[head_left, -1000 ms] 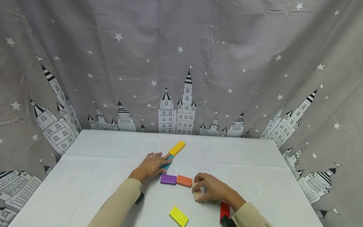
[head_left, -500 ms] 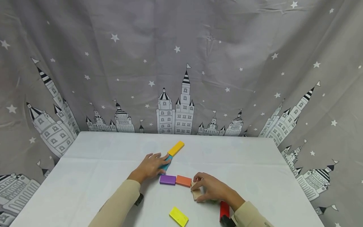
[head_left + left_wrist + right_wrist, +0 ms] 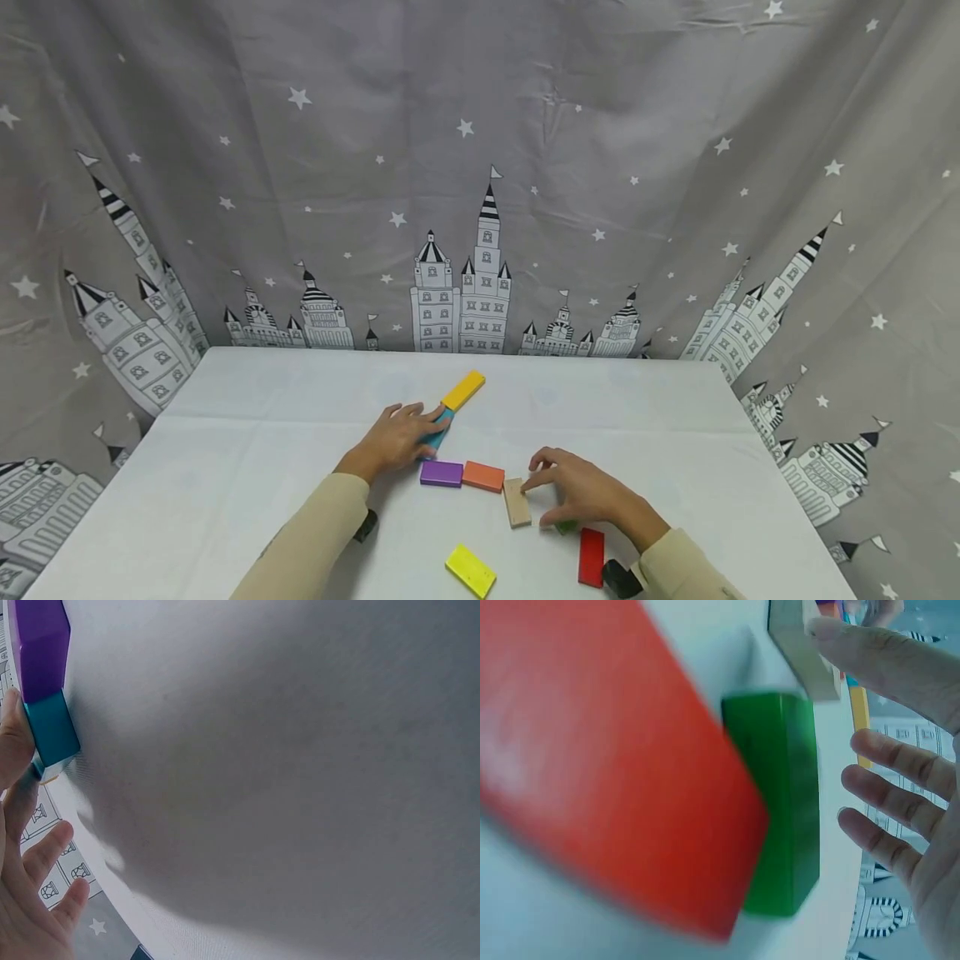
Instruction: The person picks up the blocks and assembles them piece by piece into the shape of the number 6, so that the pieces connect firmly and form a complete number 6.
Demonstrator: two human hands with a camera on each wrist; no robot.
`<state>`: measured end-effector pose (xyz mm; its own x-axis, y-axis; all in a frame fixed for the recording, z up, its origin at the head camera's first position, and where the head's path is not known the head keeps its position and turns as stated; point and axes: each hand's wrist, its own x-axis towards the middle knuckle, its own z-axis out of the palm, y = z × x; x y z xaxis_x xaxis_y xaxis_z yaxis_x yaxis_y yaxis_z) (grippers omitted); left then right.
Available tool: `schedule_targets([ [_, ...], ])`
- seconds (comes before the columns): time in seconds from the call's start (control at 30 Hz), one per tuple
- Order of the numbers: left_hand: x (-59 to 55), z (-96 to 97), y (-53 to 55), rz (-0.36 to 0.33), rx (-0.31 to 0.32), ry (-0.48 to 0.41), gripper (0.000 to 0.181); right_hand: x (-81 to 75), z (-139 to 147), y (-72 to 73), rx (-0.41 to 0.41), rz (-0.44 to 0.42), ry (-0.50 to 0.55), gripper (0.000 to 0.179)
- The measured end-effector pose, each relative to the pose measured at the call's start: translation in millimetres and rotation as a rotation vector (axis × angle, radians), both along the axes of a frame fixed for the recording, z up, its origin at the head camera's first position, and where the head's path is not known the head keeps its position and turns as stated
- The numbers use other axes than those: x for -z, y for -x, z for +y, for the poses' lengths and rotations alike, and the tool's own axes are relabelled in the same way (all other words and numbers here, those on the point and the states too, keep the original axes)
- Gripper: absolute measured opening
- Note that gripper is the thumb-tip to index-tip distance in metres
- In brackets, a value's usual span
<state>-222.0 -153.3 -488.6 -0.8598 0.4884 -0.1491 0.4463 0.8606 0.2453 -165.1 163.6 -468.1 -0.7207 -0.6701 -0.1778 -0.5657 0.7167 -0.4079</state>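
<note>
In the head view, a row of flat blocks runs down the white table. A yellow-orange block [image 3: 463, 390] is at the far end, then a blue block [image 3: 438, 433], a purple block [image 3: 441, 474], an orange block [image 3: 483, 477] and a plain wooden block [image 3: 517, 502]. My left hand [image 3: 393, 440] pinches the blue block between thumb and finger, partly covering it. Just right of the wooden block is my right hand [image 3: 581, 490], fingers spread and holding nothing, one fingertip at the block's edge. Under that hand lies a green block [image 3: 776, 802], mostly hidden in the head view.
A red block [image 3: 591, 557] lies near my right wrist. Nearer the front is a bright yellow block [image 3: 471, 571]. Behind the table [image 3: 262, 467] hangs a grey curtain [image 3: 570, 150] printed with castles and stars.
My right hand has let go of the wooden block and moved slightly right, uncovering it and part of the green block. The left hand stays on the blue block.
</note>
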Motion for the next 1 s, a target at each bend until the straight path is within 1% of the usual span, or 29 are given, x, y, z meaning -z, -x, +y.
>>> schedule_targets([
  [0.3,-0.8,0.1,1.4,-0.006,0.006,0.008,0.061,0.9,22,-7.9,0.038,-0.027,-0.008,0.037],
  [0.47,0.4,0.2,1.5,-0.009,0.001,0.011,0.061,2.6,31,-12.3,0.047,-0.050,-0.001,0.033],
  [0.6,0.5,0.3,1.8,-0.005,0.003,0.005,0.061,6.1,35,-15.7,0.064,-0.050,0.004,0.031],
  [0.83,-0.8,-0.4,1.3,-0.009,0.015,0.002,0.061,10.2,36,-23.4,0.123,-0.003,-0.002,0.030],
  [1.0,-2.2,-0.1,-0.1,-0.016,0.011,0.002,0.061,12.2,35,-26.5,0.137,0.037,0.006,0.031],
])
